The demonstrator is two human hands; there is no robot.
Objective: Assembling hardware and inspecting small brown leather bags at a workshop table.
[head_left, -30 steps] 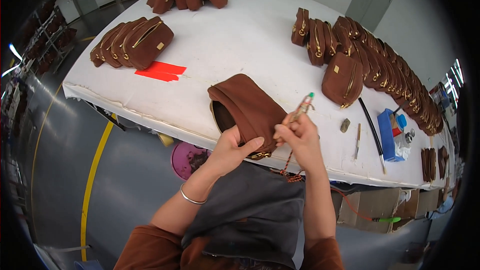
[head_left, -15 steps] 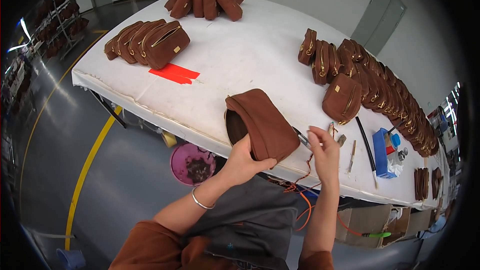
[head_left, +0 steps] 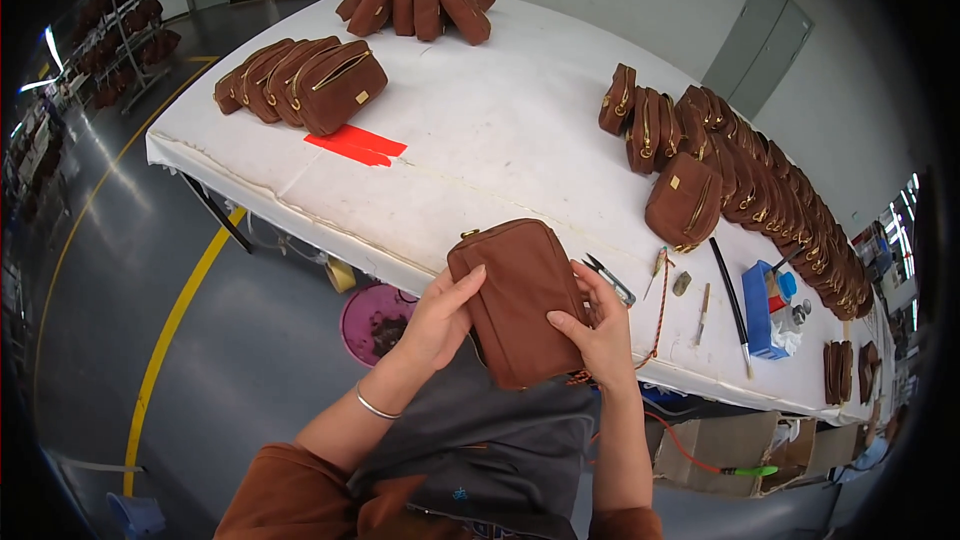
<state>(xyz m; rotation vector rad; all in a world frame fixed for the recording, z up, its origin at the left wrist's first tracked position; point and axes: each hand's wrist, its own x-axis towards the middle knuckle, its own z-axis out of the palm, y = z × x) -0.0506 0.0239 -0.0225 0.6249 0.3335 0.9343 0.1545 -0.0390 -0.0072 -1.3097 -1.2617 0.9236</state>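
A brown zippered pouch (head_left: 522, 305) is held upright between my hands at the table's front edge, its plain broad face showing. My left hand (head_left: 437, 315) grips its left side, thumb on the face, the other fingers partly hidden. On the right side, my right hand (head_left: 600, 330) holds the pouch with its thumb on the face and fingers along the edge. Small thread snips (head_left: 612, 283) show just beyond the right fingers; whether they lie on the table or touch the hand I cannot tell. A thin pointed tool (head_left: 657, 265) with a braided cord (head_left: 661, 315) lies farther right.
Brown pouches stand in a group (head_left: 300, 83) at left, another (head_left: 420, 5) at the back, and a long row (head_left: 770, 180) at right. A single pouch (head_left: 684, 200), a black brush (head_left: 730, 290) and a blue bin (head_left: 760, 310) are nearer. A pink bucket (head_left: 365, 325) stands below.
The pouch has turned from its open, dark inside to its plain face and come lower. My right hand has moved from beside the snips onto the pouch's right side.
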